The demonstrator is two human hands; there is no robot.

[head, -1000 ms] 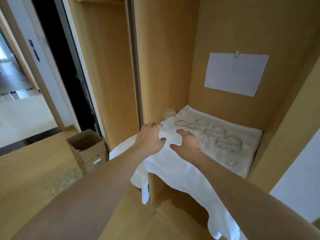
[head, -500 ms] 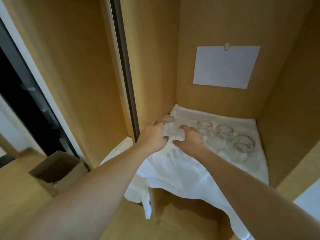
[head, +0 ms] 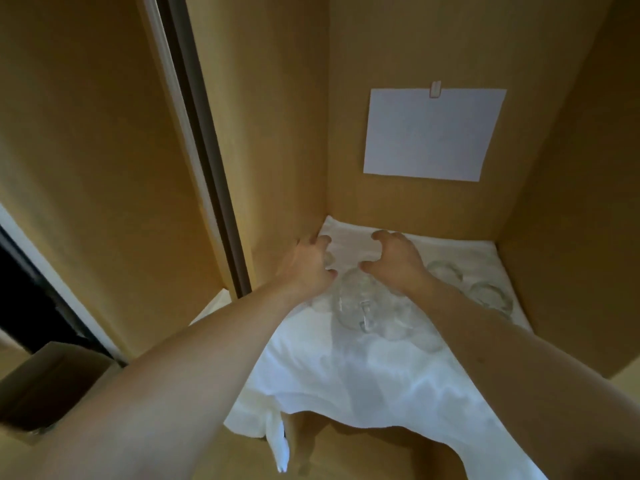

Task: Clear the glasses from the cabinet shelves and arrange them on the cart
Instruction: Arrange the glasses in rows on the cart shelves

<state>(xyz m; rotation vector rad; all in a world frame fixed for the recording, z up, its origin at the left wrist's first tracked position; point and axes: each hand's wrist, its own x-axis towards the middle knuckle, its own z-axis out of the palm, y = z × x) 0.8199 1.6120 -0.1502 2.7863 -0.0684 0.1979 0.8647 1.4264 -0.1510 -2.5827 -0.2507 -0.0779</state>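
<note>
Several clear glasses stand on a white cloth spread over the cabinet shelf. My left hand is in the back left corner, its fingers curled around a faint clear glass. My right hand is beside it, fingers bent, with a glass rim showing at the fingertips; whether it grips is unclear. A larger glass sits between my wrists. More glasses stand to the right. No cart is in view.
The wooden cabinet walls close in at the left, back and right. A white paper sheet is clipped to the back wall. A sliding door rail runs along the left. A cardboard box sits on the floor at lower left.
The view has moved closer and turned into the cabinet. Both hands have reached further back, from the front glasses to the back left corner of the shelf.
</note>
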